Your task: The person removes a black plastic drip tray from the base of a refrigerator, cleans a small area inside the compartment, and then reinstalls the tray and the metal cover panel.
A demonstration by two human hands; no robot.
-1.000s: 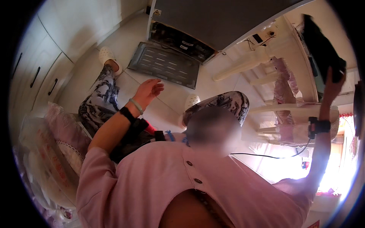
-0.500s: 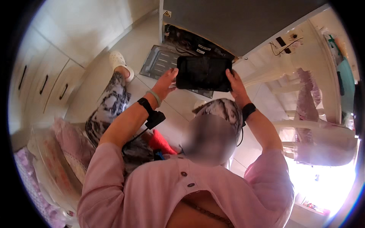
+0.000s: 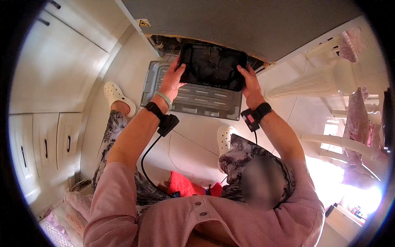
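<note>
Between my two hands is a black shallow plastic tray, with rounded corners and smeared inside. My left hand grips its left end, thumb over the rim. On the right end my right hand holds it the same way, fingers underneath. The tray is in front of the open lower compartment of a large grey appliance, hiding most of that opening. Beneath the tray, a grey slotted metal panel lies on the floor, partly covered by it and my hands.
White cabinets line the left side. A white turned furniture leg and chair parts with pink cloth stand at the right. Red cloth lies near my body. Black cables hang from the devices on my wrists.
My view has shifted, showing more of the grey panel. Both hands have brought the tray closer to the appliance's lower opening, and it now overlaps it. My grip on both ends is kept.
</note>
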